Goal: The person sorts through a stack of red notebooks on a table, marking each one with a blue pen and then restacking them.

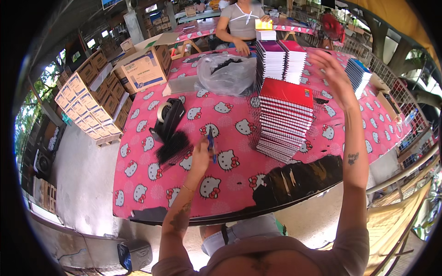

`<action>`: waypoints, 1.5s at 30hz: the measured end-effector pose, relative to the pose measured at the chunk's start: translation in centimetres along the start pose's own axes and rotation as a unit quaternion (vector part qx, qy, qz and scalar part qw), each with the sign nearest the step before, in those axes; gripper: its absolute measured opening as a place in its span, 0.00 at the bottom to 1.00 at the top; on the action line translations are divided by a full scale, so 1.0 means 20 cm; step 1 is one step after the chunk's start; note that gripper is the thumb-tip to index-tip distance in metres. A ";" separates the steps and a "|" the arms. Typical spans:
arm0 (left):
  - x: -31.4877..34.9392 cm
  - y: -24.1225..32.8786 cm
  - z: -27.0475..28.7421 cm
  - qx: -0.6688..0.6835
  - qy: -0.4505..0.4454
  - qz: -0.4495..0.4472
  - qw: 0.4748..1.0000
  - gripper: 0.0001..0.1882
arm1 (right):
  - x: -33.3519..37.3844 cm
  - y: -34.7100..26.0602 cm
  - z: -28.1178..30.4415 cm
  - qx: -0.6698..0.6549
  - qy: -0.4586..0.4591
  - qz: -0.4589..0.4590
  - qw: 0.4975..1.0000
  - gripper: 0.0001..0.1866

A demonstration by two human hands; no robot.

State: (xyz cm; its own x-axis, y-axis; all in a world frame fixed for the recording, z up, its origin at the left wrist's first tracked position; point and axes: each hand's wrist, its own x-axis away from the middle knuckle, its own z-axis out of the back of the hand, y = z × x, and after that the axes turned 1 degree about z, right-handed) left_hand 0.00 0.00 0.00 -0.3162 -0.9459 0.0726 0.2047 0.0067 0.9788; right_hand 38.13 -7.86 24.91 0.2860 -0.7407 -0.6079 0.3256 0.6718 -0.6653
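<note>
My left hand (200,156) is closed around a slim blue tool (211,146), perhaps a cutter or scissors, just above the pink table cover (237,184). Left of it lies a bundle of black binding coils (174,148), close to a black tape dispenser (168,120). To the right rises a tall stack of spiral notebooks (286,94) with a red cover on top; black mesh-like coils show around its sides. My right hand (334,76) is raised beyond the stack's right side, slightly blurred, its fingers stretched out with nothing visible in them.
Behind stand purple (270,57) and red notebook stacks (294,57), with blue ones (358,76) at right. A clear plastic bag (225,76) holds black coils. Across the table a person (241,23) holds a yellow item. Cartons (92,99) are piled at left. The cover is torn (299,181) near me.
</note>
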 end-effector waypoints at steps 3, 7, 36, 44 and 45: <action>0.28 0.25 -0.22 0.269 -0.023 0.015 0.963 0.22 | -0.12 -0.26 -0.28 0.201 -0.221 0.018 0.954 0.36; 0.44 0.53 -0.43 0.331 -0.092 -0.030 0.939 0.19 | -0.30 -0.16 -0.47 0.363 -0.342 -0.042 0.866 0.40; 0.21 0.75 -0.60 0.311 -0.161 -0.084 0.933 0.20 | -0.40 -0.04 -0.46 0.329 -0.269 -0.061 0.903 0.12; 0.24 0.72 -0.57 0.312 -0.144 -0.036 0.939 0.20 | -0.42 -0.01 -0.52 0.330 -0.316 0.000 0.890 0.12; 0.24 0.73 -0.58 0.318 -0.146 -0.036 0.936 0.20 | -0.41 0.00 -0.52 0.324 -0.317 0.001 0.891 0.12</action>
State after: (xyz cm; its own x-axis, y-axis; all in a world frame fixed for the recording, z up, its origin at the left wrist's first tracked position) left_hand 12.29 -8.13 12.41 -0.5662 -0.8234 -0.0385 -0.3898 0.2263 0.8927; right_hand 26.46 -1.67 25.51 0.6718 -0.7333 -0.1046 0.7184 0.6795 -0.1488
